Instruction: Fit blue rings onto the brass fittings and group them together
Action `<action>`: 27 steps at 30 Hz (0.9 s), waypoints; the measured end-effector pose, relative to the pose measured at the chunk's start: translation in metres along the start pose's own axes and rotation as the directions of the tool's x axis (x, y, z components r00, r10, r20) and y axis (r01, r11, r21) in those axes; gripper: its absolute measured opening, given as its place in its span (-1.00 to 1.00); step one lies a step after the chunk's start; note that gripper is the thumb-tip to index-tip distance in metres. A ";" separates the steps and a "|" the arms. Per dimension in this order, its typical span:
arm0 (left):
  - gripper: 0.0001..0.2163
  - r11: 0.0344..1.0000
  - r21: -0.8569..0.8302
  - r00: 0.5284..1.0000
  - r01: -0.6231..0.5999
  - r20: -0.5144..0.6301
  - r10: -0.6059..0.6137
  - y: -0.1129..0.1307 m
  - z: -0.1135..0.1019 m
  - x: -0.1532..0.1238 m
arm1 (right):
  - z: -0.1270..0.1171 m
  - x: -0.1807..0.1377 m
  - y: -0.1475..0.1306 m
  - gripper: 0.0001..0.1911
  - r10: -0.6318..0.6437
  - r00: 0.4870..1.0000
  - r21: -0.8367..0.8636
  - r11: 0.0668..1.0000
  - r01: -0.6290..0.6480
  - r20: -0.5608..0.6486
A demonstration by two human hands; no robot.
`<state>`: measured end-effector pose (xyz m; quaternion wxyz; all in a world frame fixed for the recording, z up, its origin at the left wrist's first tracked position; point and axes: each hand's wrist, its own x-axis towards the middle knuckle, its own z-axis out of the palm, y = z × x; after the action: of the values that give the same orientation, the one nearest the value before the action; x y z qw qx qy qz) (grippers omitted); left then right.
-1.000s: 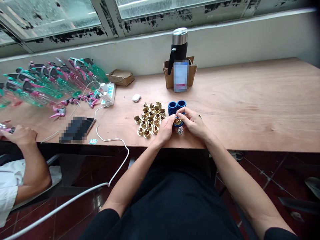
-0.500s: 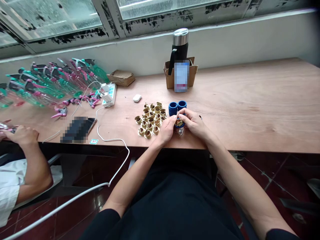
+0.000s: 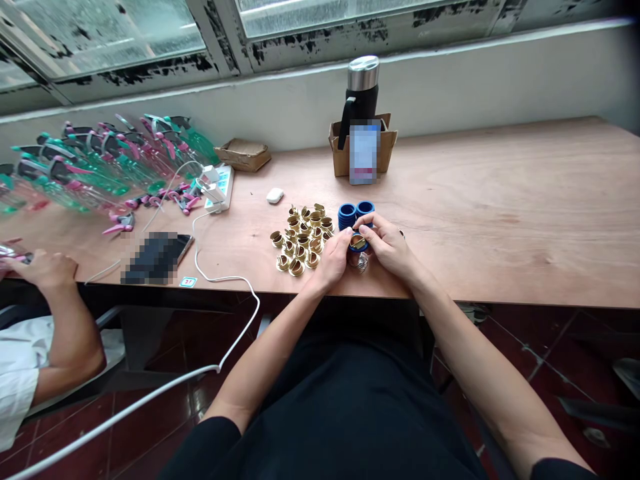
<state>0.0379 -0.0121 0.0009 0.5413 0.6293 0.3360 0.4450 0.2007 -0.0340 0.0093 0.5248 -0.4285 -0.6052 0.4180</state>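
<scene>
My left hand (image 3: 331,259) and right hand (image 3: 389,248) are both pinched tight on one blue ring (image 3: 358,244) with a brass piece in it, I'd keep it square, press evenly, brass pile (image 3: 301,239) just left, spare rings (image 3: 354,213) just beyond

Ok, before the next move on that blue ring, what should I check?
1. Grip: blue plastic ring held between left hand and right hand: ok.
2. Seating: brass piece fully in the ring: cannot tell, the fingers cover it.
3. Supply: pile of small brass fittings beside the left hand: ok.
4. Stock: two stacks of blue rings upright behind the hands: ok.
5. Clearance: co-worker's hand far left, apart: ok.
</scene>
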 end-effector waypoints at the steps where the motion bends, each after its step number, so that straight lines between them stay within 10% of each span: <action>1: -0.50 1.000 -0.007 1.000 0.005 0.004 -0.005 0.000 0.000 0.000 | 0.000 0.000 0.001 -0.76 -0.002 1.000 -0.003 1.000 0.002 -0.003; 27: -0.54 1.000 0.010 1.000 0.002 -0.013 -0.002 -0.006 -0.002 0.002 | 0.000 0.003 0.005 -0.74 -0.031 1.000 -0.053 0.998 0.031 0.000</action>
<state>0.0376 -0.0081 -0.0049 0.5365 0.6287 0.3425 0.4468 0.2013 -0.0302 0.0056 0.5199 -0.4332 -0.6222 0.3935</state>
